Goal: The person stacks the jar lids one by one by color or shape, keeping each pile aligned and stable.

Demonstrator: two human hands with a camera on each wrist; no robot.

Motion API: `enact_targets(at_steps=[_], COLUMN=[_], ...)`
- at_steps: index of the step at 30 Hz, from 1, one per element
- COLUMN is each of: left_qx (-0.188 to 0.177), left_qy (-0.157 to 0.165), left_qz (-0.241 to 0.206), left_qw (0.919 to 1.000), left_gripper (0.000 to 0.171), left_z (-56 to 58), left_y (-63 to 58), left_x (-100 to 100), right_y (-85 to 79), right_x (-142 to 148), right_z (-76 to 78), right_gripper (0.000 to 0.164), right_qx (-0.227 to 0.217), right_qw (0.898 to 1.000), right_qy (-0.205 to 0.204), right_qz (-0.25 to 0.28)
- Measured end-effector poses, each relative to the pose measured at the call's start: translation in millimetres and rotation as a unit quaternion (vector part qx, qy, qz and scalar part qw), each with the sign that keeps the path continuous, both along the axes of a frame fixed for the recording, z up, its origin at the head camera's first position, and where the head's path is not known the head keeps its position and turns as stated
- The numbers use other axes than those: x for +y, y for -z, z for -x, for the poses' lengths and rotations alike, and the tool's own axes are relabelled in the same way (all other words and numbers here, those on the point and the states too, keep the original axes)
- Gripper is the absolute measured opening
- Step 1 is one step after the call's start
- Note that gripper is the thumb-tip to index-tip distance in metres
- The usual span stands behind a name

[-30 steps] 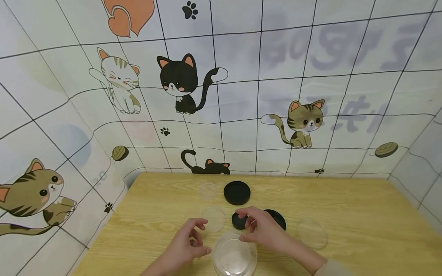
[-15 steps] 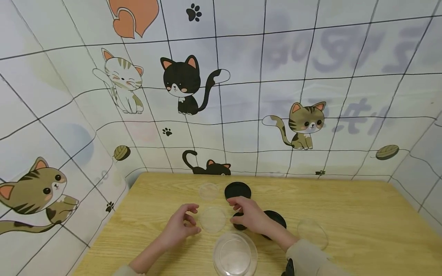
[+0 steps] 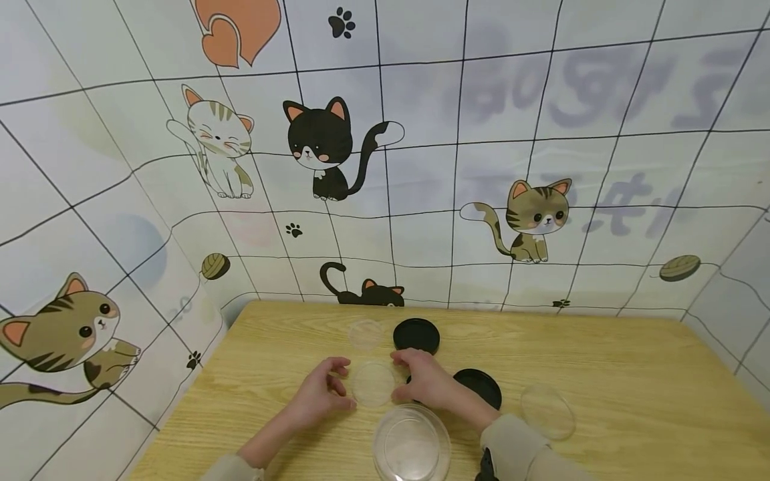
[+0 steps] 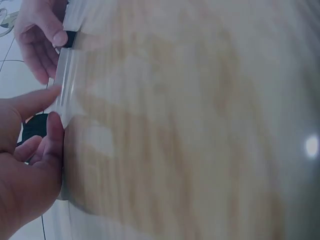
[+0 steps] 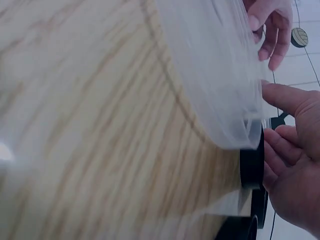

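In the head view, my left hand [image 3: 319,395] and right hand [image 3: 428,382] flank a thin clear plastic disc [image 3: 373,384] lying on the table. Fingertips and thumbs of both hands come right to the disc's edges, with fingers loosely curved. A small black round piece [image 3: 410,379] is mostly hidden under my right hand. Just in front of the hands stands a clear round plastic container [image 3: 412,444]. In the right wrist view its clear wall [image 5: 215,80] looms close beside the right hand [image 5: 295,155].
Behind the right hand sits a black round dish [image 3: 416,335], and another black dish [image 3: 479,389] lies by the right wrist. A smaller clear disc [image 3: 365,334] is at the back, a larger clear disc [image 3: 547,411] to the right. Beyond the wooden table [image 3: 631,374] rises a cat-print wall covering.
Both hands have moved away from the clear container toward the back. They have come in around the thin clear disc, the right hand shifting left and the left hand slightly right in the last half second.
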State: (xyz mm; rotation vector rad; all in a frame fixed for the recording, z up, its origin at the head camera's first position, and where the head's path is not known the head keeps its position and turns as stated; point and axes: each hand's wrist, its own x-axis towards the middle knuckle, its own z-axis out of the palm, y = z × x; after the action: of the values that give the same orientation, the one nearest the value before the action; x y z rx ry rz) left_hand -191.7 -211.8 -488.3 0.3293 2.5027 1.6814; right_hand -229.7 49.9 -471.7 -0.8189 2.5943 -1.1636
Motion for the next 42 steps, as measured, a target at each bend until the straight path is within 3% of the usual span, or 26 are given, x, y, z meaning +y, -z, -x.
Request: enact_targets(at_steps=[17, 23, 31, 42], left_qx=[0.030, 0.020, 0.020, 0.010], left_qy=[0.003, -0.007, -0.009, 0.004], left_qz=[0.077, 0.060, 0.048, 0.026], left_qw=[0.9966, 0.9980, 0.9986, 0.9996], left_gripper=[0.062, 0.062, 0.063, 0.065], left_z=[-1.5, -0.9, -1.5, -7.9], left_y=[0.3, -0.8, -3.4, -24.2], left_x=[14, 12, 12, 18], right_y=[3.8, 4.5, 2.8, -9.3], right_x=[-7, -9, -1, 16], right_z=[0.5, 1.2, 4.0, 3.5], right_gripper=[0.060, 0.059, 0.059, 0.059], right_qx=[0.035, 0.028, -0.019, -0.058], right_qw=[0.999, 0.999, 0.999, 0.993], right_qy=[-0.003, 0.001, -0.010, -0.029], right_qz=[-0.032, -0.016, 0.025, 0.100])
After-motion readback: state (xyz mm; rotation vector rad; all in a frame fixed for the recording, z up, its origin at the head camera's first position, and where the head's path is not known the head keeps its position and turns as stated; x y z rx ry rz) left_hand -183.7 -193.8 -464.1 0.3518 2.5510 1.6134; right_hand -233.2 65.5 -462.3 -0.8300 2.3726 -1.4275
